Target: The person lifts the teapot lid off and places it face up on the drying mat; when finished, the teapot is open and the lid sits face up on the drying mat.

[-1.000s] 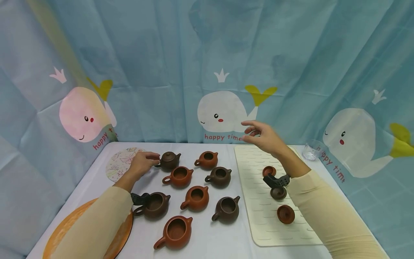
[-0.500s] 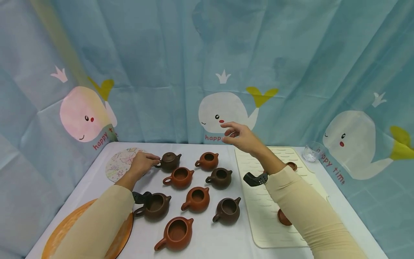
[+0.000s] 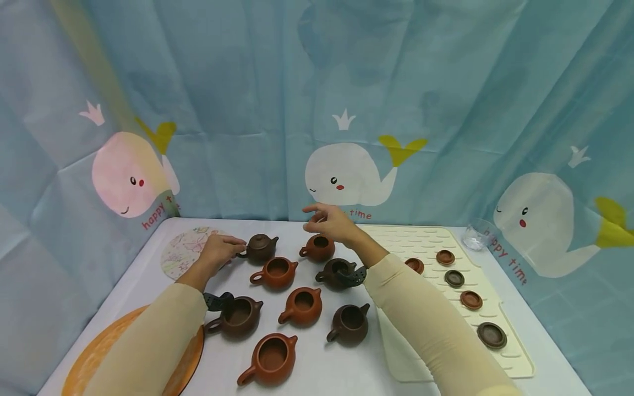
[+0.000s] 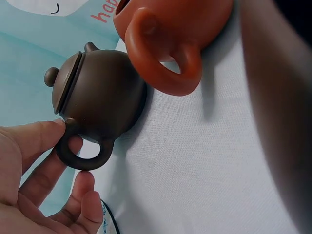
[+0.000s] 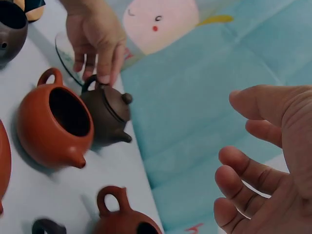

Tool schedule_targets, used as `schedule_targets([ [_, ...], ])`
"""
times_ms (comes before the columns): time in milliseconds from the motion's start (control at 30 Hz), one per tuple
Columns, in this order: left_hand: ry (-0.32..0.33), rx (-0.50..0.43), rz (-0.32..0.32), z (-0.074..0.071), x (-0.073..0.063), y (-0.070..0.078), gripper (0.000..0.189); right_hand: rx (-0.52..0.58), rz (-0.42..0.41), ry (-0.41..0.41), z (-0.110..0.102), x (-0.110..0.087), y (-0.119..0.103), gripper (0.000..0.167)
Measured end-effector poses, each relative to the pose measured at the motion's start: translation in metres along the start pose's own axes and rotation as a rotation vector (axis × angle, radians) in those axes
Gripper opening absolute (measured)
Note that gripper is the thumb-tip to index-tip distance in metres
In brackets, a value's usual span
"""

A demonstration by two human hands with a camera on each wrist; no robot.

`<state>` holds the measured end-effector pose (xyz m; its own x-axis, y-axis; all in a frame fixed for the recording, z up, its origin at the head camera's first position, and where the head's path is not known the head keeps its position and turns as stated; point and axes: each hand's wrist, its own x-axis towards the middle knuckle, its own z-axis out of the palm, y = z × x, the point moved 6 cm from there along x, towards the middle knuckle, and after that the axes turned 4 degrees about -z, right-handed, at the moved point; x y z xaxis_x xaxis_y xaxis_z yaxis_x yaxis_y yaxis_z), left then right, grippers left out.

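At the far left, a dark brown teapot (image 3: 260, 249) stands with its lid on. My left hand (image 3: 217, 256) pinches its handle (image 4: 87, 161), with thumb and a finger at the top of the loop in the left wrist view. My right hand (image 3: 333, 223) is raised over the far orange clay teapot (image 3: 317, 250), holding nothing; in the right wrist view its thumb and fingers (image 5: 239, 190) are spread apart and loosely bent. Closest to the lidded teapot is another orange teapot (image 3: 275, 273), lidless.
Several more lidless teapots, orange and dark, stand nearer me, among them an orange one (image 3: 269, 360). A cream mat (image 3: 403, 357) at right bears several lids (image 3: 492, 335). Also around are a glass cup (image 3: 476, 236), a round wooden tray (image 3: 91, 357) and a floral round mat (image 3: 183, 250).
My right hand has moved left from above the cream mat to over the far orange teapot, uncovering lids on the mat. My left hand stays at the dark teapot's handle.
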<state>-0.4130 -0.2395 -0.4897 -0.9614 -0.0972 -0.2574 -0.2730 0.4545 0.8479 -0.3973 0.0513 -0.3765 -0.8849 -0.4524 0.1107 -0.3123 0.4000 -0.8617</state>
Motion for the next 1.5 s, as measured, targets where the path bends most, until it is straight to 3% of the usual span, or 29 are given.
schedule_targets([
  [300,-0.009,0.009,0.006,-0.001,0.001,0.005,0.021,-0.027,0.026,-0.035,0.039,0.026,0.01,0.041],
  [600,-0.007,0.021,0.024,-0.001,0.0,0.005,0.021,-0.048,0.025,-0.063,0.071,0.039,0.016,0.039],
  [933,0.006,0.049,0.044,-0.002,0.002,0.01,0.02,-0.156,0.053,-0.038,0.09,0.059,0.015,0.039],
  [1233,0.024,0.026,0.034,-0.004,0.0,0.007,0.02,-0.189,0.043,-0.016,0.105,0.069,0.013,0.035],
  [1500,0.023,0.022,0.034,0.0,-0.002,0.006,0.019,-0.33,0.061,-0.022,0.112,0.074,0.015,0.032],
])
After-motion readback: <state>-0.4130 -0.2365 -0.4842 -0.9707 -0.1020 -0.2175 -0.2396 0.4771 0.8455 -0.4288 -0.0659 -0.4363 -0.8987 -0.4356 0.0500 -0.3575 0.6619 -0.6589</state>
